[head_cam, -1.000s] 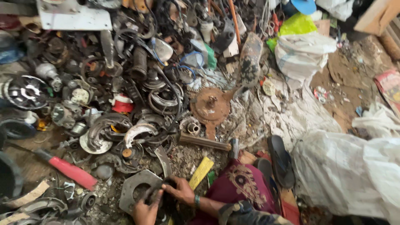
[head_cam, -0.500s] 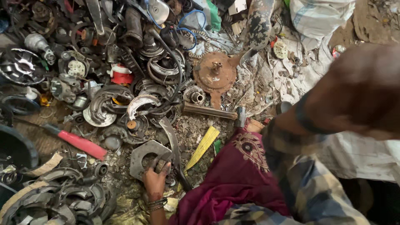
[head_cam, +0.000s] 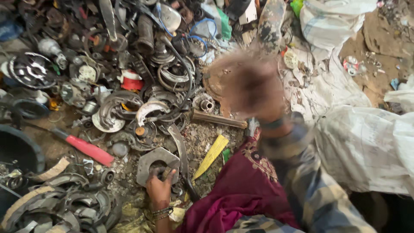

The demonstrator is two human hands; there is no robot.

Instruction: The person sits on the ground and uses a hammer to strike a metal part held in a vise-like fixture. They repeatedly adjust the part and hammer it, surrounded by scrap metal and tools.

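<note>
My left hand (head_cam: 159, 188) rests low in the middle, fingers curled over the edge of the hole in a flat grey metal plate (head_cam: 148, 160) that lies on the dirt. My right hand (head_cam: 251, 86) is raised in front of the camera over the scrap pile, heavily blurred by motion; whether it holds anything cannot be made out. Its plaid sleeve (head_cam: 310, 181) runs down to the lower right. A maroon patterned cloth (head_cam: 241, 190) covers my lap beside the plate.
Greasy scrap parts fill the ground: curved brake shoes (head_cam: 146, 110), rings, cables, a rusty rod (head_cam: 220, 120). A red-handled tool (head_cam: 88, 149) and a yellow strip (head_cam: 211, 155) lie near the plate. A black tub (head_cam: 17, 151) sits at left, white sacks (head_cam: 366, 146) at right.
My right hand left the grey plate and swung up and forward, now blurred over the pile. My left hand stays on the plate. The view has moved closer to the ground.
</note>
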